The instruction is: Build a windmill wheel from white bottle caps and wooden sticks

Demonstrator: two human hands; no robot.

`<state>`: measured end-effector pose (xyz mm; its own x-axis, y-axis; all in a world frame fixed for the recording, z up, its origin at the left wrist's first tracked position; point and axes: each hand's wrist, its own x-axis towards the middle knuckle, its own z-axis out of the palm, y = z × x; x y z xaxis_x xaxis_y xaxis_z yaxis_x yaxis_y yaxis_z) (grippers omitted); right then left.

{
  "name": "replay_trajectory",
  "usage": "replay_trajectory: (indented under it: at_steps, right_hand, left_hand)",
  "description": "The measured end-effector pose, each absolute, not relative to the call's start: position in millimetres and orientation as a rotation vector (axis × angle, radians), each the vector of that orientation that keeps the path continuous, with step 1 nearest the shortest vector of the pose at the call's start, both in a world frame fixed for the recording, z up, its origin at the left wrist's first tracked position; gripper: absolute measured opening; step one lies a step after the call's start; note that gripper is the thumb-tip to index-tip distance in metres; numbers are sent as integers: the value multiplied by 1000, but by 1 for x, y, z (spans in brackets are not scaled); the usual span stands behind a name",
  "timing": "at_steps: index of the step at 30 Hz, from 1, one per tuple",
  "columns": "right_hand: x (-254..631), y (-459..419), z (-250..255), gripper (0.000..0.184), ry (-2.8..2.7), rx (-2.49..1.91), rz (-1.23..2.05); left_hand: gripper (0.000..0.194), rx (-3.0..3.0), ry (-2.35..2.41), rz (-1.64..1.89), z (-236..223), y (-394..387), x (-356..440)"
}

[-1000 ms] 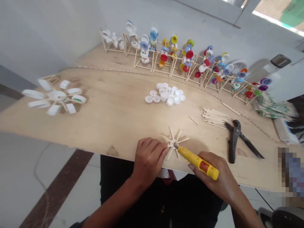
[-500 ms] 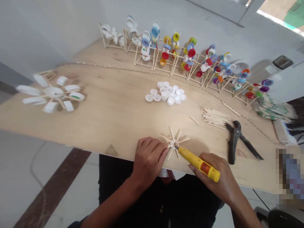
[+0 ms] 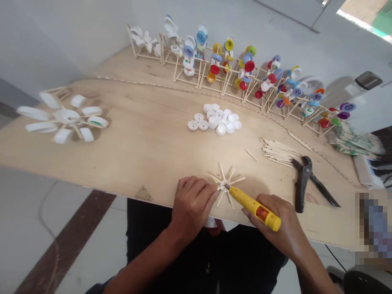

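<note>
On the wooden table near its front edge lies a star of thin wooden sticks [image 3: 232,176] spreading from a small white hub [image 3: 224,187]. My left hand [image 3: 193,200] is closed at its left side, with thumb and fingertips pinching one of the sticks by the hub. In my right hand [image 3: 277,216] is a yellow-handled tool [image 3: 249,203] with a thin dark metal tip and an orange window in the handle. Its tip touches or hangs just over the hub; I cannot tell which. Part of the star is hidden by my left fingers.
White bottle caps [image 3: 213,121] lie mid-table. Loose sticks [image 3: 277,152] and a black cutter-like hand tool [image 3: 304,183] lie to the right. A finished-looking wheel of white caps [image 3: 70,116] stands at left. Several stick frames with coloured cap wheels [image 3: 216,67] line the back, behind a cord [image 3: 147,84].
The camera view has shifted slightly. The yellow tool's handle has tipped a little up and left, its tip staying at the hub. My left hand keeps its place.
</note>
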<state>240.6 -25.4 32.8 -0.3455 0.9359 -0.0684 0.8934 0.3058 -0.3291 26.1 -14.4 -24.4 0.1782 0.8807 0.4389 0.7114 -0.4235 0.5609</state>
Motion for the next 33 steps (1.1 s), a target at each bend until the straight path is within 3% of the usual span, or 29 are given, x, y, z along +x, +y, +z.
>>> replay_trajectory:
  at_steps: [23, 33]
  right_hand:
    - [246, -25, 36, 36, -2450, -1735, 275]
    - [249, -29, 38, 30, -2472, -1706, 286]
  left_hand:
    - [16, 2225, 1554, 1064, -25, -14, 27]
    - [16, 2223, 1562, 1055, -26, -14, 27]
